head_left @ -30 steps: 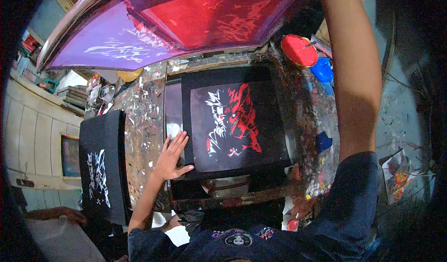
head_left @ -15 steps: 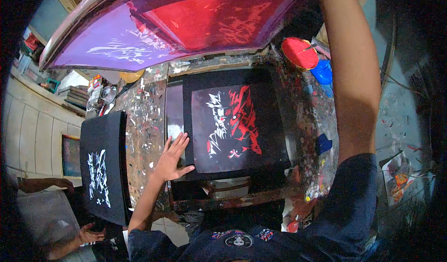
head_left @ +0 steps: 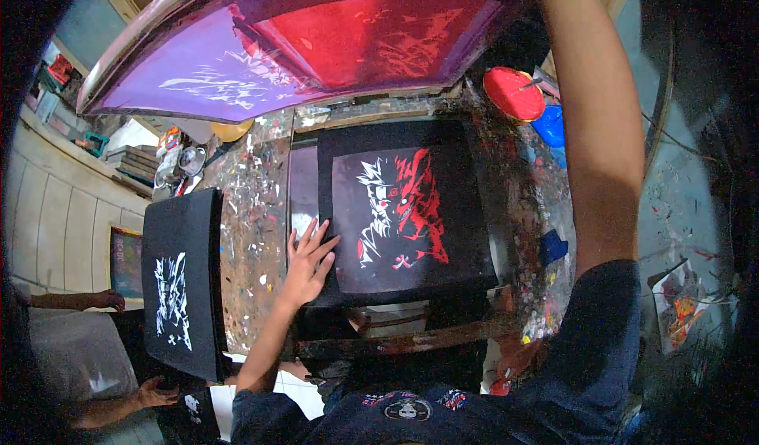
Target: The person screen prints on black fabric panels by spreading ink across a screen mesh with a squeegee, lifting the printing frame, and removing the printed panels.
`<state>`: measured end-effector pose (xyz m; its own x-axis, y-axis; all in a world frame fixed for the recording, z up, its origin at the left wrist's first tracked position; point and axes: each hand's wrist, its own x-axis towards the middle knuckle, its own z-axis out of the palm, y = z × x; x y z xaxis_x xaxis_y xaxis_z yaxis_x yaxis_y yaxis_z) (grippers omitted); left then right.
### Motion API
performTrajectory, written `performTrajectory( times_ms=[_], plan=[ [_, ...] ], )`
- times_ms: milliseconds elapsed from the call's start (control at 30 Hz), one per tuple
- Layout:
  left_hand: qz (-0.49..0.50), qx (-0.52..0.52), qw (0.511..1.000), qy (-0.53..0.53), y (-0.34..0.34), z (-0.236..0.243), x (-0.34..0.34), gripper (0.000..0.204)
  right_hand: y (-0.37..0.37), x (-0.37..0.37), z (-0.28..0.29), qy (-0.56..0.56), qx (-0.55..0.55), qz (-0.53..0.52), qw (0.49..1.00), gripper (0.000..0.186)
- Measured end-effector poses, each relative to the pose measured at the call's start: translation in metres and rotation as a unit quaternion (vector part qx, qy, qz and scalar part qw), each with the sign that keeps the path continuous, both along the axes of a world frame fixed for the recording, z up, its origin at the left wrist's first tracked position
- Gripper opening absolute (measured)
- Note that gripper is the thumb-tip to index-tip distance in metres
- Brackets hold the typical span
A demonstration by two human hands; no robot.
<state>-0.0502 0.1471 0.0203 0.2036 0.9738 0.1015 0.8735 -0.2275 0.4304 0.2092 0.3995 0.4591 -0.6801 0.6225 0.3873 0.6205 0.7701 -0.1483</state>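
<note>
My left hand (head_left: 311, 269) rests with its fingers stretched out at the left edge of a black fabric panel (head_left: 466, 208), fingertips on its border. The panel lies on the table and bears a white and red print (head_left: 419, 208). Beyond it, a screen printing frame (head_left: 190, 69) stands tilted up, its purple mesh marked with the same design and smeared with red ink. My right arm (head_left: 597, 121) reaches up toward the frame's right end; the hand itself is past the upper edge of the picture.
Left of me stands a stack of black panels (head_left: 183, 287) printed in white. Another person's hand (head_left: 158, 394) is below it. On the paint-spattered table (head_left: 253, 168), a red-inked tub (head_left: 514, 95) and a blue container (head_left: 549, 126) sit at the far right, near a blue rag (head_left: 554, 247).
My left hand has shifted slightly, its fingers now further over the panel's edge. The whole scene sits a little further right; the frame remains raised.
</note>
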Motion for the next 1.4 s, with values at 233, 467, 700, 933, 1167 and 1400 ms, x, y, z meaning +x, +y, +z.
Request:
performTrajectory(
  times_ms=[233, 467, 700, 933, 1167, 1400],
  plan=[
    [0.050, 0.183, 0.979, -0.079, 0.056, 0.044, 0.111, 0.022, 0.011, 0.011, -0.001, -0.015, -0.019, 0.004, 1.000, 0.099],
    [-0.160, 0.256, 0.953, 0.025, 0.138, 0.027, 0.256, 0.055, -0.002, 0.000, 0.015, -0.030, 0.037, 0.005, 0.999, 0.110],
    [-0.088, 0.175, 0.975, -0.105, 0.113, 0.067, 0.302, 0.065, 0.002, -0.002, 0.008, -0.028, 0.038, 0.007, 0.999, 0.115],
    [0.079, 0.413, 0.889, -0.179, 0.009, 0.182, 0.170, 0.081, -0.089, 0.040, -0.054, -0.046, 0.113, -0.029, 0.992, 0.096],
    [0.113, 0.145, 0.982, 0.045, -0.105, 0.163, 0.059, 0.099, -0.256, 0.077, -0.286, -0.017, 0.171, 0.018, 0.985, 0.053],
    [0.142, 0.083, 0.984, -0.072, -0.144, -0.008, 0.051, 0.075, -0.320, 0.084, -0.395, -0.009, -0.058, -0.041, 0.997, 0.054]
  ],
)
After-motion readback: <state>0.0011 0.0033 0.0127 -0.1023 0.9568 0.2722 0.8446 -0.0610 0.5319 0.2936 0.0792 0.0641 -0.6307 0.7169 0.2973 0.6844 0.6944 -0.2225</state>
